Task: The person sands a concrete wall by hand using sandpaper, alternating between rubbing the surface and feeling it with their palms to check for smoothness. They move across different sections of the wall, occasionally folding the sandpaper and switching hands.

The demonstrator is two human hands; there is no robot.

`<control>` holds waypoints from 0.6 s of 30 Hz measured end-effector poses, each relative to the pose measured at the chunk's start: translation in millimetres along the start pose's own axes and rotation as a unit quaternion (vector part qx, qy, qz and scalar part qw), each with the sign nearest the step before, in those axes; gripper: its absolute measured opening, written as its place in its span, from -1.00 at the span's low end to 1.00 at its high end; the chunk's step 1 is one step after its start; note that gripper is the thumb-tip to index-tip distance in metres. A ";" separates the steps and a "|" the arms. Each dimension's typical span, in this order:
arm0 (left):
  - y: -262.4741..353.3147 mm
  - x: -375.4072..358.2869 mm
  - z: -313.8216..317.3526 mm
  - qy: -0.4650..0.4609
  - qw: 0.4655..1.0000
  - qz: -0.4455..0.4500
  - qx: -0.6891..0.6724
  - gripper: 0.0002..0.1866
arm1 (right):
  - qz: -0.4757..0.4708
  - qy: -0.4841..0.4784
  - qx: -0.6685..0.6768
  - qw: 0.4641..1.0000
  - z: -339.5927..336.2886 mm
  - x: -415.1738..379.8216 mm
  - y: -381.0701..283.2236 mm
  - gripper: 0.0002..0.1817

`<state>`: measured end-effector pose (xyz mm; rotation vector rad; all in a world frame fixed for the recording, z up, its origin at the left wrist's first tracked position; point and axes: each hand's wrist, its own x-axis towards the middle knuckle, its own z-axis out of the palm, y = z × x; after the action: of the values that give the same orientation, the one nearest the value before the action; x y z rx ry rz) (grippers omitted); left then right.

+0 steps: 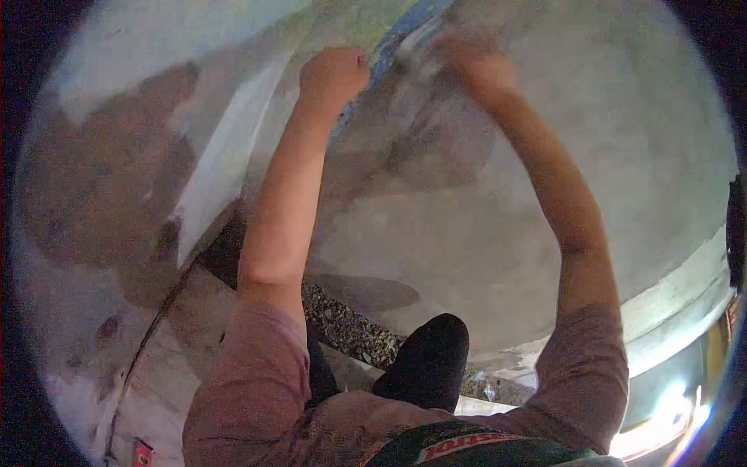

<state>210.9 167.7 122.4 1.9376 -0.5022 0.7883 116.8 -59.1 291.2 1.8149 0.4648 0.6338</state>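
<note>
1. At the lower left edge, a small red item (pixel 142 454) is sitting near a dark seam (pixel 156 319) that is running up through the stained pale ground.
2. Above the seam, a pale, pointed streak (pixel 226 156) is slanting between brown, blotchy patches.
3. The left arm (pixel 282 202) is reaching forward almost straight, its mauve sleeve ending near the elbow. The left hand (pixel 334 76) is curling into a fist, knuckles forward; whether it is gripping anything or touching the surface, I cannot tell.
4. Just right of that fist, a blue strip (pixel 387 50) is running diagonally along the surface.
5. Below, a band of gravel (pixel 342 325) is showing beside the left elbow and passing behind a dark-clad knee (pixel 437 350).
6. In the middle and right, a broad grey surface (pixel 436 249) with cloudy smears is lying under and beyond both forearms; this is the thing nearest the hands.
7. The right hand (pixel 478 66) is blurring near the top, right of the blue strip and apart from the left hand. Its fingers are smearing out, so I cannot tell whether it is open, closed or holding something.
8. The right arm (pixel 556 179) is bending outward at the elbow and angling inward towards the hand.
9. At the lower right, a pale curved edge (pixel 677 311) is bordering the grey surface, and a bright light (pixel 673 409) is glaring below it.
</note>
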 end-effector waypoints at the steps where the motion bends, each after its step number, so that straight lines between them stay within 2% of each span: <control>1: -1.5 -0.1 -3.1 -0.001 1.000 -0.004 -0.008 -0.71 | 0.087 0.026 -0.035 0.995 -24.8 9.1 37.3 -0.49; 2: -1.3 0.2 -1.8 -0.002 1.000 -0.003 -0.009 -0.71 | 0.088 0.025 -0.035 0.995 -18.8 8.5 47.3 -0.49; 4: -5.2 2.1 1.5 0.033 0.999 -0.004 -0.017 -0.72 | 0.168 0.104 -0.033 0.980 -3.3 5.3 51.9 -0.51; 6: -10.7 7.2 3.5 0.025 1.000 0.010 0.005 -0.71 | 0.100 -0.080 0.033 0.991 -34.1 1.7 -39.3 -0.52; 7: -10.3 6.7 5.7 0.016 0.999 0.021 0.025 -0.71 | -0.071 -0.081 0.003 0.994 -29.1 -8.8 -63.8 -0.53; 8: -8.0 4.6 6.3 0.018 0.999 0.020 0.023 -0.71 | -0.240 -0.078 -0.027 0.967 -29.0 -13.4 -76.9 -0.54; 9: -9.7 2.7 6.8 0.021 0.999 0.021 0.022 -0.71 | -0.239 -0.075 -0.028 0.968 -28.0 -9.6 -70.2 -0.54; 10: -11.1 1.0 5.3 0.025 0.999 0.021 0.023 -0.71 | -0.125 -0.075 0.069 0.987 -29.3 -3.8 -52.5 -0.54; 11: -8.4 -1.6 4.4 0.022 0.999 0.021 0.024 -0.71 | -0.007 -0.078 0.167 0.983 -23.5 -3.5 -32.3 -0.54; 12: -3.9 -2.0 0.1 0.020 0.999 0.016 0.021 -0.71 | 0.067 -0.024 0.157 0.985 11.5 9.1 7.8 -0.52; 14: -2.1 -1.7 -0.3 0.016 1.000 0.012 0.016 -0.71 | 0.132 0.074 0.065 0.986 -11.3 14.6 68.4 -0.46; 15: -3.1 -0.1 -1.1 0.017 1.000 0.009 0.005 -0.69 | 0.133 0.074 0.065 0.986 -23.1 13.1 49.6 -0.46; 17: -5.3 1.4 -3.1 0.020 1.000 0.007 -0.006 -0.67 | 0.203 -0.044 0.139 0.968 -35.4 7.1 -19.3 -0.43; 18: -3.3 3.6 -6.3 -0.001 1.000 0.002 -0.003 -0.67 | 0.014 -0.048 0.055 0.997 -10.6 -7.2 -60.1 -0.44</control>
<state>213.6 174.7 125.0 1.9330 -0.5101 0.7871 104.1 -36.4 235.5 1.9502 0.4172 0.5468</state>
